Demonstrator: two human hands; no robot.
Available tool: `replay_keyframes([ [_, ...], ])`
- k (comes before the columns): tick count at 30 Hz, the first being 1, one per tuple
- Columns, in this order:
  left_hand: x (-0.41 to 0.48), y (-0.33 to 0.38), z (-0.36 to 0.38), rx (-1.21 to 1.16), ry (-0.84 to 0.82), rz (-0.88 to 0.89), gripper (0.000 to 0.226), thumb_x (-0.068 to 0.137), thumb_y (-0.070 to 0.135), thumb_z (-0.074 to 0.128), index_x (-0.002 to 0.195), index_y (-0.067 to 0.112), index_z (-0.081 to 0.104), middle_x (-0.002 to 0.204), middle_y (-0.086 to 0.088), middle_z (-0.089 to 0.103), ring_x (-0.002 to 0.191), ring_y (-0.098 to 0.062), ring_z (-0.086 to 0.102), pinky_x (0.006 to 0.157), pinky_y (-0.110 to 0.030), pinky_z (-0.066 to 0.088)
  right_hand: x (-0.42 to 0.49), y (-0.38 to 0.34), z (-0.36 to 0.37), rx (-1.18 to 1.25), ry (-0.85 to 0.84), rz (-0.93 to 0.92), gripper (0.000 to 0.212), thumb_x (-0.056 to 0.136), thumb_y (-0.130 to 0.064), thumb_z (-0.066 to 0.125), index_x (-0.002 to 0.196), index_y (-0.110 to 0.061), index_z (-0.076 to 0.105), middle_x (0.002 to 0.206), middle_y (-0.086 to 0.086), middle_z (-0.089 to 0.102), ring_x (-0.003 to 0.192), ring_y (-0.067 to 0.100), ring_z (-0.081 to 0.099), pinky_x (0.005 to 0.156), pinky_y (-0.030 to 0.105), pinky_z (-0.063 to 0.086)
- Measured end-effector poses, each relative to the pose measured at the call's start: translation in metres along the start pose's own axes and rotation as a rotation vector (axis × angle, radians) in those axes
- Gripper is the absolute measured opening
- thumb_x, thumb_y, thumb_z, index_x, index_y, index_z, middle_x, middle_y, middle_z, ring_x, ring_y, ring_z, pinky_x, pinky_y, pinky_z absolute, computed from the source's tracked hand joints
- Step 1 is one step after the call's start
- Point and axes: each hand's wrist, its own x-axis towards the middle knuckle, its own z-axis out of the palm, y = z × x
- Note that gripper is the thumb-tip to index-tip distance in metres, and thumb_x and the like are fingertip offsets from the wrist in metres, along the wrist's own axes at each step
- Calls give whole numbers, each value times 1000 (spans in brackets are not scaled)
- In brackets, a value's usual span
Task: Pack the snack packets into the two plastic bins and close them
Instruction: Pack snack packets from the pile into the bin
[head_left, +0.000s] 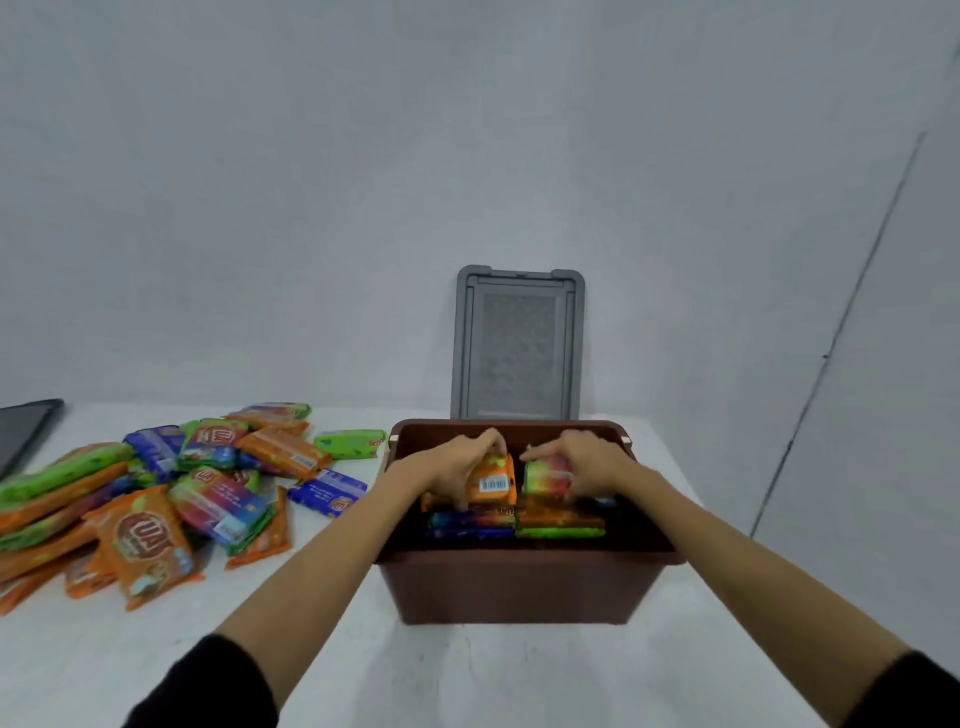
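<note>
A white table (467, 675) set against a pale wall (311, 208) holds a brown plastic bin (519, 592), open at the top, with its grey lid (519, 343) standing upright behind it and leaning on the wall. To the left of the bin, a heap of loose snack packets (156, 499) in orange, green and blue sprawls across the tabletop, the nearest of them a green one (350, 443) just beside the bin's rim. A person in black sleeves reaches both arms into the bin. The left hand (457, 467) grips an orange packet (493, 480), fingers curled over its top edge, a barcode label facing the camera. The right hand (587, 465) closes round a green-and-red packet (540, 475) just beside it. Both packets sit above a layer of packed packets (514, 519) already lying flat inside the bin. A dark flat object (26, 431) shows at the table's far left edge, too cropped to identify.
</note>
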Motion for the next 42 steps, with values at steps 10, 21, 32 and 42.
replay_keyframes([
  [10, 9, -5, 16, 179, 66, 81, 66, 69, 35, 79, 127, 15, 55, 126, -5, 54, 114, -20, 51, 97, -30, 42, 16, 11, 34, -52, 53, 24, 63, 74, -14, 75, 131, -24, 52, 132, 4, 53, 121, 22, 49, 99, 33, 42],
  [21, 11, 6, 21, 342, 136, 121, 62, 76, 36, 72, 129, 14, 51, 124, -5, 51, 110, -21, 51, 91, -33, 44, 17, 7, 37, -76, 110, -1, 59, 75, -19, 75, 129, -27, 53, 128, 4, 51, 117, 22, 49, 93, 32, 43],
  [32, 7, 12, 27, 399, 139, 79, 65, 78, 32, 71, 133, 12, 42, 126, -9, 46, 112, -25, 47, 90, -35, 42, 20, -3, 42, -258, 71, -21, 64, 80, -27, 69, 136, -23, 37, 131, 8, 41, 120, 25, 42, 92, 36, 45],
  [42, -28, -14, -16, -74, 500, 0, 34, 85, 19, 64, 118, 12, 60, 108, -7, 65, 94, -20, 62, 82, -27, 49, 15, -11, 20, 162, 299, -15, 33, 83, -35, 65, 114, -21, 62, 113, 5, 59, 99, 15, 55, 77, 25, 43],
])
